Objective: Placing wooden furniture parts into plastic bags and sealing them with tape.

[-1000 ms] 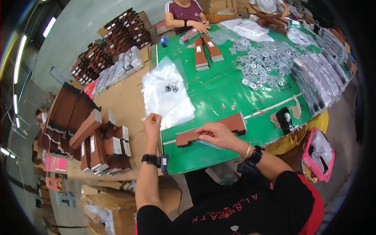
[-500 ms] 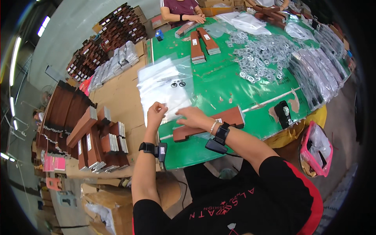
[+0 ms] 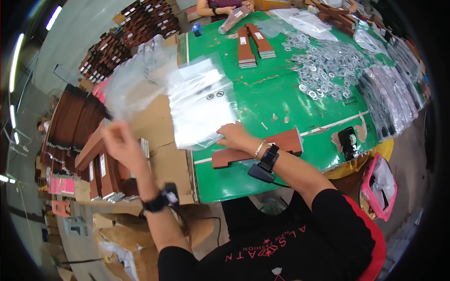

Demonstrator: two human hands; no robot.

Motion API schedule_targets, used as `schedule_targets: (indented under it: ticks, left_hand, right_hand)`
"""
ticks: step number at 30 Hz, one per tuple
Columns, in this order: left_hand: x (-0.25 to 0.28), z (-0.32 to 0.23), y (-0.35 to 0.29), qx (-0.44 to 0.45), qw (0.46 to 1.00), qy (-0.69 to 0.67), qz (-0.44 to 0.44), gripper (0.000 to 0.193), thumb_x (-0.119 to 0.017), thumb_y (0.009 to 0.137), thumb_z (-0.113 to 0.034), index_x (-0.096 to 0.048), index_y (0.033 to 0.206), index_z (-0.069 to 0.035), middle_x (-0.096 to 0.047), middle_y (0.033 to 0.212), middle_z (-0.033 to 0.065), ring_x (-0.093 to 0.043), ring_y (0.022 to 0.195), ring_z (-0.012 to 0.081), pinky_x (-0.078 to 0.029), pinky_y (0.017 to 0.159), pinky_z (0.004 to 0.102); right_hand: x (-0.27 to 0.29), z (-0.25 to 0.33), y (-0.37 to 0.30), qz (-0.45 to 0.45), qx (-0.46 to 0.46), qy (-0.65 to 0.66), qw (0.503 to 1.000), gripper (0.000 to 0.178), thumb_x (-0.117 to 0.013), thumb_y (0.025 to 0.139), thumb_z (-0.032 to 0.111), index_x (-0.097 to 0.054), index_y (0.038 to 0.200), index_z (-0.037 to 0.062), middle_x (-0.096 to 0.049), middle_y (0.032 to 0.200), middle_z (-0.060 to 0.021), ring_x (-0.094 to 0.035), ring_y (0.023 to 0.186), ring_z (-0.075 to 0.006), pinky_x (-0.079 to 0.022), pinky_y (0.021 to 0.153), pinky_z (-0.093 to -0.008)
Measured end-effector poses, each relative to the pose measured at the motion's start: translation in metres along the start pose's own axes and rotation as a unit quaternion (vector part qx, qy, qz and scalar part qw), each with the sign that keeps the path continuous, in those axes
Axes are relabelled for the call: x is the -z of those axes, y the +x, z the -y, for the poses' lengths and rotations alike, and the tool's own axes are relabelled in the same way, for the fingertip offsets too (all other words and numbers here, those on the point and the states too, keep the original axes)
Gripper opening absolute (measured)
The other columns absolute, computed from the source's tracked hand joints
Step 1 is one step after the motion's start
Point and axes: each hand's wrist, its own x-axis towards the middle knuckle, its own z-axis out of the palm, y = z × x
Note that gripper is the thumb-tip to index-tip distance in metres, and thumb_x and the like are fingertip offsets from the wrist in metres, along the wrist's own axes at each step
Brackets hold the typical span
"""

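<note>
Left hand [image 3: 123,144]: blurred, fingers clamped on a clear bag [image 3: 133,93] trailing beyond it.
Right hand [image 3: 236,137]: fingertips at the near right edge of the bag stack [image 3: 197,112]; whether pinching, cannot tell.
Brown bar [image 3: 286,143]: on the green surface [image 3: 262,105], beneath the right wrist.
Brown pieces [image 3: 108,175]: stacked just beside the left hand.
Metal rings [image 3: 330,65]: heaped beyond the right hand, rightward.

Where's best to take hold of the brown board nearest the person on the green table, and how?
Probably the right end of the brown board, from above and the right, pinching its long edges: it lies flat, the right wrist crosses over its middle, and its left part is notched on the near edge.
</note>
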Motion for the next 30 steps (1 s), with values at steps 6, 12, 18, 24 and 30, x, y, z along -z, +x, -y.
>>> schedule_targets:
  ticks: [6, 12, 18, 24, 30]
  left_hand:
    - [0.056, -0.066, -0.137, -0.029, 0.947, 0.251, 0.2, 0.008, -0.065, 0.088, -0.009, -0.06, 0.094, -0.006, -0.071, 0.097, 0.0077, -0.065, 0.083, 0.0282, -0.05, 0.08, 0.0384]
    - [0.103, -0.097, -0.187, -0.1, 0.924, 0.215, 0.299, 0.011, -0.066, 0.081, -0.007, -0.057, 0.086, -0.007, -0.069, 0.1, 0.0082, -0.065, 0.11, 0.0275, -0.027, 0.118, 0.0511]
    - [0.115, -0.111, -0.245, -0.077, 0.939, 0.127, 0.311, 0.027, -0.077, 0.075, -0.004, -0.06, 0.096, -0.007, -0.057, 0.08, 0.0045, -0.058, 0.078, 0.0235, -0.036, 0.112, 0.0493]
    - [0.125, -0.113, -0.262, 0.018, 0.92, 0.234, 0.314, 0.047, -0.079, 0.079, -0.013, -0.064, 0.123, -0.008, -0.056, 0.084, 0.0064, -0.056, 0.083, 0.0251, -0.044, 0.093, 0.0397]
    - [0.102, -0.135, -0.262, 0.023, 0.944, 0.157, 0.291, 0.021, -0.076, 0.082, -0.015, -0.068, 0.101, -0.011, -0.061, 0.094, 0.0063, -0.059, 0.094, 0.0271, -0.045, 0.08, 0.0419]
  right_hand:
    - [0.057, 0.098, -0.053, 0.153, 0.068, 0.49, 0.855, 0.04, -0.071, 0.092, 0.039, -0.069, 0.117, 0.0079, -0.07, 0.106, -0.0061, -0.065, 0.102, -0.0173, -0.051, 0.089, -0.0315]
    - [0.033, 0.135, -0.128, 0.209, -0.048, 0.682, 0.699, 0.053, -0.069, 0.095, 0.039, -0.058, 0.132, 0.0028, -0.066, 0.112, -0.0033, -0.062, 0.103, -0.0141, -0.052, 0.085, -0.0292]
    - [0.013, 0.12, -0.175, 0.174, -0.083, 0.658, 0.728, 0.032, -0.063, 0.1, 0.028, -0.067, 0.114, -0.0007, -0.068, 0.097, -0.002, -0.062, 0.09, -0.0107, -0.051, 0.079, -0.0269]
    - [0.014, 0.099, -0.187, 0.111, -0.049, 0.511, 0.851, 0.037, -0.053, 0.104, 0.029, -0.066, 0.122, -0.0005, -0.068, 0.09, -0.0002, -0.059, 0.082, -0.0091, -0.049, 0.077, -0.028]
    - [0.003, 0.101, -0.206, 0.111, -0.033, 0.597, 0.794, 0.045, -0.049, 0.106, 0.036, -0.063, 0.13, 0.0005, -0.068, 0.115, -0.0045, -0.061, 0.104, -0.0117, -0.048, 0.089, -0.0274]
